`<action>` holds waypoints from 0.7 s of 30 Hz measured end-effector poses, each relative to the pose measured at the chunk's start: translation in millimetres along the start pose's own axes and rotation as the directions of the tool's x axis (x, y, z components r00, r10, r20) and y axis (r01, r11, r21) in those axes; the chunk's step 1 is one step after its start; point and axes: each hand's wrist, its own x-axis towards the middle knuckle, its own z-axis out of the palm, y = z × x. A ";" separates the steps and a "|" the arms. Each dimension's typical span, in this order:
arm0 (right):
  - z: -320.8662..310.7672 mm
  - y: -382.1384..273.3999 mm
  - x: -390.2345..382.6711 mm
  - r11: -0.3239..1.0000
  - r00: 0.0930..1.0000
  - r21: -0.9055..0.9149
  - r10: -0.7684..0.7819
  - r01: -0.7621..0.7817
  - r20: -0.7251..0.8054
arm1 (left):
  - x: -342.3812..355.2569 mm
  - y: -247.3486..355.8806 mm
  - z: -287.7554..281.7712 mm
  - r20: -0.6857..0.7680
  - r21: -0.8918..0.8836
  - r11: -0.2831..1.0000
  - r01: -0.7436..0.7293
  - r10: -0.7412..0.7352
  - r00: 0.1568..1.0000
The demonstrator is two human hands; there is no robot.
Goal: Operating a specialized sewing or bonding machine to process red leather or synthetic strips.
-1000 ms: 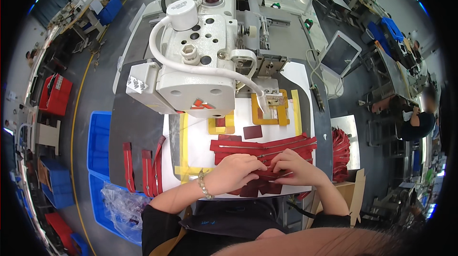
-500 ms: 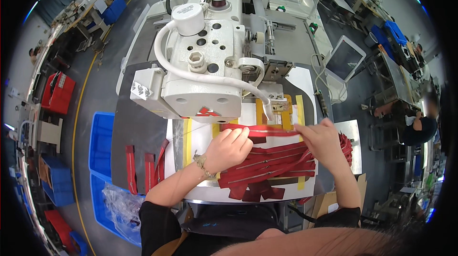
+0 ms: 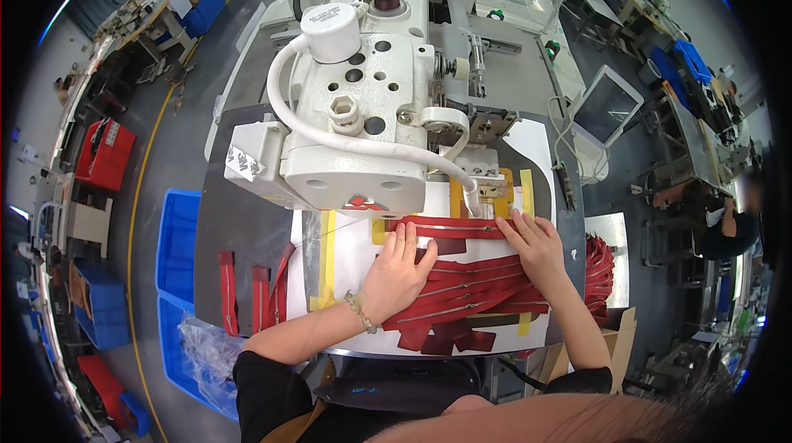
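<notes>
Left hand (image 3: 394,282) and right hand (image 3: 541,258) unclenched, fingers resting on opposite ends of 1 red zip strip (image 3: 458,228), straightened between them; seemingly left: loose zip pile (image 3: 466,288), nearer side of hands; any stitching unclear

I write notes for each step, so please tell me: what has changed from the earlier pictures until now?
The left hand and right hand moved forward from the red zipper pile, and apart, with one red zipper. Their pinch opened; it now lies flat, both hands resting on it. The three red strips at left and the sewing machine stayed put.
</notes>
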 end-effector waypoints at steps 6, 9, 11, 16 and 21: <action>5.1 -3.0 15.2 1.000 0.999 0.008 -0.026 0.026 -0.033 | -3.2 1.0 -0.4 0.036 0.113 0.990 0.079 -0.083 0.996; 5.0 -2.3 22.6 1.000 0.999 -0.005 -0.023 0.022 -0.047 | -3.5 0.7 -1.3 0.040 0.149 0.985 0.092 -0.099 0.994; 6.8 -0.9 24.8 1.000 0.999 -0.016 -0.024 0.024 -0.032 | -4.5 0.6 -1.7 0.036 0.160 0.983 0.095 -0.102 0.994; -7.6 -8.2 40.1 0.994 1.000 0.113 0.007 -0.006 -0.013 | -8.4 -3.4 -2.2 0.036 0.104 0.988 0.110 -0.115 0.993; 4.3 -30.0 71.5 0.627 0.952 0.720 0.245 -0.299 0.182 | -10.4 -6.3 -8.6 -0.053 0.005 1.000 -0.024 0.024 0.998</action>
